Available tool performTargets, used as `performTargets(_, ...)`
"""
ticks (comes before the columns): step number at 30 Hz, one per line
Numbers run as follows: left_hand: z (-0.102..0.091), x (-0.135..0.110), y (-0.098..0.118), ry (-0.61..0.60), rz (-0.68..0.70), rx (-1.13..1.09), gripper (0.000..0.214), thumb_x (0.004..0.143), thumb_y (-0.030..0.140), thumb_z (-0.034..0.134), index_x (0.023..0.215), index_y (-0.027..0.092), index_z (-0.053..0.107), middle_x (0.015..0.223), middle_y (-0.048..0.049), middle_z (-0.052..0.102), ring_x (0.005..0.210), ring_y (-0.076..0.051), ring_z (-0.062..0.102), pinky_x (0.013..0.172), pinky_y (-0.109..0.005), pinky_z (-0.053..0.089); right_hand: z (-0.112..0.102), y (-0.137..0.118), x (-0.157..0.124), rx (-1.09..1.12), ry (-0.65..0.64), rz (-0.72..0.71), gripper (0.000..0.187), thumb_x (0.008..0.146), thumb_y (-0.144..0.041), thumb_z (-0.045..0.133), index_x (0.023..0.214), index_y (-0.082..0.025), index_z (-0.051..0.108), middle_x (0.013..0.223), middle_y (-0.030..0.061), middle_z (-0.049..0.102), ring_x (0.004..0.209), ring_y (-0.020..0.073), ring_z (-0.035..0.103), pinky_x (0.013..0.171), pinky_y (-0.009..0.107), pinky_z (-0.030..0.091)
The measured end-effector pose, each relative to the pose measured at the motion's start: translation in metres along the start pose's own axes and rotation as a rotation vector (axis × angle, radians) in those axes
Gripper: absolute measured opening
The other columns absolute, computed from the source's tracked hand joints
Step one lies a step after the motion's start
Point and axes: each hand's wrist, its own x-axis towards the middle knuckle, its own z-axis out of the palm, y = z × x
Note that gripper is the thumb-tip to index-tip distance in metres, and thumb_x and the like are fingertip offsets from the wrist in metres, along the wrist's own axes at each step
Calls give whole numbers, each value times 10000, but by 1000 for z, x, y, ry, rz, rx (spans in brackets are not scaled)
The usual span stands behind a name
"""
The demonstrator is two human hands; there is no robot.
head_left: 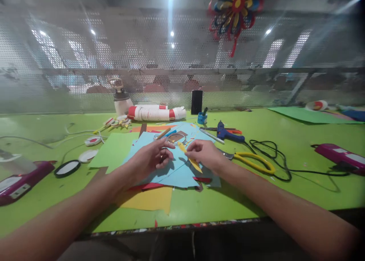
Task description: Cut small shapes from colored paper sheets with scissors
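My right hand pinches a narrow yellow paper strip that slants down across light blue paper sheets. My left hand hovers just to the left of the strip, fingers curled with the forefinger reaching toward the strip's top end; whether it touches the strip is unclear. Both hands are over the pile of coloured paper on the green table. A yellow sheet and a red sheet stick out under the blue ones.
Yellow-handled scissors lie right of my right hand. A blue glue gun with black cable lies behind them. Magenta devices sit at both sides. A white and red roll, a black phone and a mesh screen stand behind.
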Motion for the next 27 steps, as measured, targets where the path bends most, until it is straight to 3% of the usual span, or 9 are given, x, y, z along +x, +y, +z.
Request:
performTargets(2,-4,0,4,21,25,-16,216,723,142,581,938,130,605,754,-54,616,594,-92,499,486,-168,346,-8,0,5,152,19,17,160,688,-252,672,797,-160,600,568,-27,575,501,101,499,502,240,418)
performTargets(4,-6,2,8,15,20,2,331,572,3,526,874,119,593,768,-59,632,594,-83,497,501,-166,352,-15,-2,7,280,8,5,249,680,-287,687,869,-148,602,646,5,626,560,117,560,563,267,470)
performTargets(7,-3,3,13,-64,-39,58,395,511,-20,469,868,112,574,798,-94,669,553,-86,497,471,-182,329,-22,-9,4,401,-42,-53,350,654,-334,721,923,-138,613,720,30,659,629,134,609,633,296,504)
performTargets(10,8,4,17,-249,-92,58,565,555,-30,479,1091,137,543,899,-112,690,703,-154,625,576,-223,419,-24,-16,-3,426,-91,-141,361,648,-333,738,935,-140,638,675,-3,638,602,119,598,628,284,499)
performTargets(12,17,6,18,-376,-87,32,665,585,-33,495,1210,194,495,956,-86,684,848,-215,666,712,-304,478,-24,-20,-8,400,-119,-210,335,653,-308,739,934,-146,657,663,-14,633,599,118,596,622,279,496)
performTargets(14,25,10,15,-466,-53,-5,638,607,-18,493,1200,216,521,954,-62,679,895,-245,672,809,-402,486,-23,-21,-12,363,-126,-276,315,651,-262,744,942,-162,674,674,-20,638,621,120,595,636,275,493)
performTargets(20,34,15,1,-537,-23,-128,277,624,29,453,781,98,671,762,-71,668,786,-213,666,825,-420,502,-19,-20,-19,24,-91,-569,284,746,-163,655,1028,-184,681,747,-8,674,640,112,591,648,246,473)
performTargets(24,35,11,1,-467,-33,-164,366,616,20,453,887,101,685,864,-84,695,817,-206,662,842,-423,500,-17,-21,-23,-101,-133,-492,328,779,-170,613,1102,-198,664,707,-15,662,616,116,587,613,235,465)
performTargets(27,33,10,-2,-526,-65,-138,323,618,54,470,852,80,690,813,-94,701,772,-210,679,838,-389,491,-18,-24,-23,-145,-159,-395,318,774,-174,601,1081,-194,680,653,-25,629,580,114,562,571,225,441)
